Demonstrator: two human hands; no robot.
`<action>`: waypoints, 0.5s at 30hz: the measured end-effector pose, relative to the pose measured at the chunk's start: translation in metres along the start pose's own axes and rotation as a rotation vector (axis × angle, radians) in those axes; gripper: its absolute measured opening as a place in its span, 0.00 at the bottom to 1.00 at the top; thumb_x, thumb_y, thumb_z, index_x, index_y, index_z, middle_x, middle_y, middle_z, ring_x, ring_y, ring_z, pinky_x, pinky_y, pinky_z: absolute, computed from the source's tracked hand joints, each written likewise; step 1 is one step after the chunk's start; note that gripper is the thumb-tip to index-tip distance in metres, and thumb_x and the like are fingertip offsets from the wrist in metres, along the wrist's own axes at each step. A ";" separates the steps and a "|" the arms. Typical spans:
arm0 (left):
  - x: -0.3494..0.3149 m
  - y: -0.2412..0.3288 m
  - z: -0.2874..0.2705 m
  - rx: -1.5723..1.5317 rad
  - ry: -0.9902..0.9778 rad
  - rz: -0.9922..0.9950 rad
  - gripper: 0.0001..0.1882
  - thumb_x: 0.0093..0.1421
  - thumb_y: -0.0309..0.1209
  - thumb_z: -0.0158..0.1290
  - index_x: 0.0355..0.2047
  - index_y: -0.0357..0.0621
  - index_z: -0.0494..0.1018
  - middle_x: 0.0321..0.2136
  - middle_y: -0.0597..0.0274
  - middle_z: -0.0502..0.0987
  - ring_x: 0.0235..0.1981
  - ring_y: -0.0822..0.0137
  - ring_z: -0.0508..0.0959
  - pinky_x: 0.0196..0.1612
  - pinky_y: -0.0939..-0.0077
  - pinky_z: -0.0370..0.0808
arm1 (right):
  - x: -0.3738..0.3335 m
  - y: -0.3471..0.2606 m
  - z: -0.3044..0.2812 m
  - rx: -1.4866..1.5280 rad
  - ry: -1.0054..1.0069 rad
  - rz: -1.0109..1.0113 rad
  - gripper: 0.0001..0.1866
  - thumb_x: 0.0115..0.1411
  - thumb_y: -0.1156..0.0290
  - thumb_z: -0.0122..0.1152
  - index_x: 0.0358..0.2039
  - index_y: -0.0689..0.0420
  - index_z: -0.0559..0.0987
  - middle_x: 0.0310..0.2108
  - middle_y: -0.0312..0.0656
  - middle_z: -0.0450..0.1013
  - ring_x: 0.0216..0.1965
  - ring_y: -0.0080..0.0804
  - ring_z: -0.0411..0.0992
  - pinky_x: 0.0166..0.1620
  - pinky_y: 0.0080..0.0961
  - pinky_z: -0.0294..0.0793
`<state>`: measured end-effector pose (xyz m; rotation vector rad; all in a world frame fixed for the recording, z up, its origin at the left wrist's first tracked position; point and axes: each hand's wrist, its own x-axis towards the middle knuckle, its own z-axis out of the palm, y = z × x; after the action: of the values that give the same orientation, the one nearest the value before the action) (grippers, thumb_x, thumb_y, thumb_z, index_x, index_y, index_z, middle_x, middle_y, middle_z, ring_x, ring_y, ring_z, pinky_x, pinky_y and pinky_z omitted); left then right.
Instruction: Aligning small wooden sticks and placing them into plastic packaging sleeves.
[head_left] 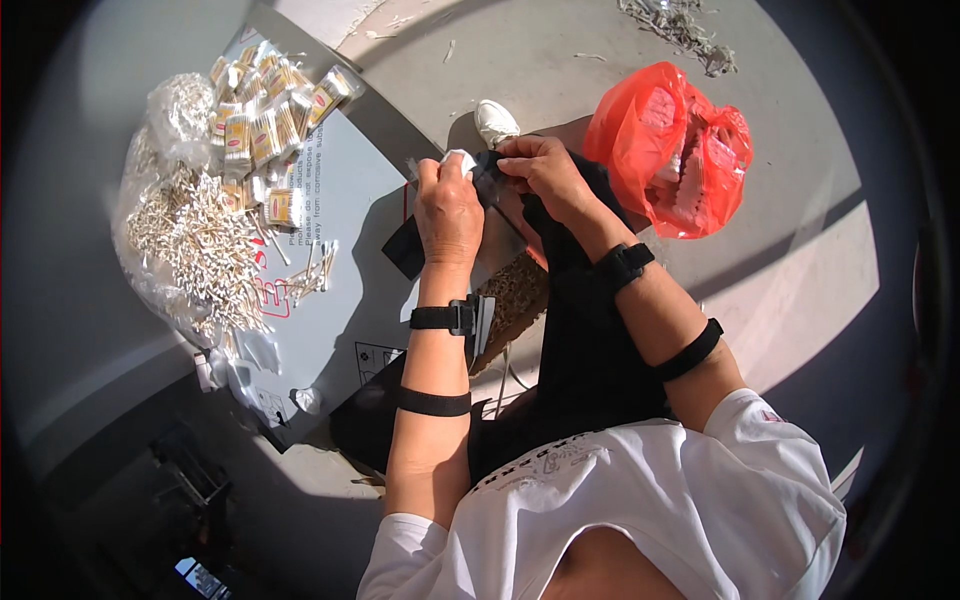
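Person's left hand point(449, 212) grips a small white piece point(460, 160), likely light and soft, best pinched by its edge; right hand point(550, 176) nearby, grip unclear.

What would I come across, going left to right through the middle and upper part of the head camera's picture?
Heap of loose cotton swabs → the person's left hand → the person's right hand → red plastic bag.
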<state>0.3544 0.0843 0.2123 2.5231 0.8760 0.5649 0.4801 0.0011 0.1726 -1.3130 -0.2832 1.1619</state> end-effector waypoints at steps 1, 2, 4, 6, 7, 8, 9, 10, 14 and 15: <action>-0.004 0.017 0.006 -0.099 -0.073 0.076 0.13 0.53 0.16 0.51 0.41 0.34 0.72 0.33 0.49 0.69 0.32 0.48 0.75 0.35 0.60 0.75 | -0.001 0.001 -0.002 0.083 0.010 0.013 0.10 0.57 0.76 0.58 0.40 0.63 0.78 0.30 0.35 0.74 0.28 0.19 0.70 0.30 0.14 0.70; -0.010 0.029 0.009 -0.177 -0.051 0.086 0.14 0.53 0.16 0.51 0.42 0.33 0.72 0.33 0.49 0.69 0.32 0.49 0.75 0.35 0.62 0.75 | 0.000 0.003 -0.002 0.141 0.051 0.004 0.08 0.55 0.78 0.57 0.35 0.67 0.78 0.26 0.37 0.73 0.24 0.22 0.69 0.29 0.19 0.71; -0.025 0.037 0.002 -0.226 -0.007 0.045 0.17 0.53 0.16 0.52 0.45 0.34 0.71 0.33 0.49 0.68 0.33 0.50 0.75 0.35 0.63 0.75 | -0.001 0.003 -0.012 0.160 0.062 -0.008 0.08 0.56 0.75 0.58 0.35 0.65 0.78 0.26 0.36 0.73 0.24 0.20 0.69 0.29 0.17 0.69; -0.039 0.005 -0.016 -0.055 0.133 -0.054 0.18 0.52 0.16 0.52 0.45 0.35 0.71 0.32 0.51 0.68 0.32 0.52 0.74 0.35 0.64 0.74 | -0.002 -0.003 -0.011 0.167 0.042 -0.007 0.08 0.57 0.74 0.59 0.35 0.65 0.78 0.25 0.35 0.73 0.24 0.20 0.69 0.28 0.17 0.69; -0.044 -0.006 -0.026 0.048 0.167 -0.121 0.17 0.53 0.17 0.52 0.45 0.35 0.71 0.32 0.52 0.67 0.32 0.52 0.74 0.34 0.64 0.74 | -0.001 -0.004 -0.009 0.126 0.033 -0.002 0.08 0.56 0.74 0.60 0.35 0.64 0.78 0.25 0.35 0.73 0.24 0.19 0.68 0.28 0.17 0.68; -0.049 -0.011 -0.026 0.052 0.170 -0.127 0.17 0.53 0.17 0.52 0.45 0.35 0.71 0.32 0.52 0.67 0.32 0.52 0.74 0.34 0.64 0.74 | -0.002 -0.004 -0.006 0.084 0.023 0.003 0.08 0.56 0.73 0.62 0.35 0.64 0.78 0.25 0.34 0.72 0.23 0.19 0.68 0.27 0.16 0.67; -0.054 -0.015 -0.026 0.162 0.112 -0.077 0.17 0.53 0.17 0.51 0.45 0.35 0.71 0.31 0.52 0.67 0.33 0.53 0.73 0.35 0.64 0.74 | -0.004 -0.004 -0.003 0.082 0.014 0.006 0.08 0.56 0.73 0.62 0.35 0.64 0.78 0.25 0.34 0.72 0.23 0.19 0.68 0.27 0.16 0.67; -0.057 -0.017 -0.028 0.270 0.056 -0.030 0.16 0.54 0.18 0.51 0.45 0.35 0.71 0.31 0.53 0.67 0.33 0.53 0.73 0.35 0.64 0.74 | -0.005 -0.004 0.001 0.041 0.005 0.007 0.09 0.56 0.73 0.62 0.36 0.63 0.78 0.25 0.32 0.72 0.24 0.17 0.67 0.28 0.15 0.67; -0.084 0.044 -0.012 -0.063 -0.230 0.274 0.15 0.50 0.17 0.51 0.40 0.39 0.72 0.33 0.55 0.68 0.36 0.55 0.74 0.37 0.65 0.76 | 0.001 0.006 -0.003 0.030 -0.060 -0.019 0.09 0.56 0.74 0.63 0.37 0.61 0.79 0.25 0.30 0.72 0.23 0.15 0.66 0.28 0.13 0.66; -0.093 0.046 -0.006 -0.140 -0.183 0.294 0.16 0.50 0.16 0.51 0.41 0.39 0.73 0.32 0.55 0.67 0.35 0.55 0.74 0.36 0.64 0.76 | 0.003 0.010 -0.008 0.042 -0.074 -0.035 0.08 0.55 0.74 0.63 0.36 0.60 0.79 0.25 0.30 0.72 0.23 0.15 0.66 0.27 0.13 0.66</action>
<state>0.3064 -0.0080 0.2178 2.5406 0.3888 0.4561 0.4825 -0.0034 0.1603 -1.2255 -0.3323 1.1826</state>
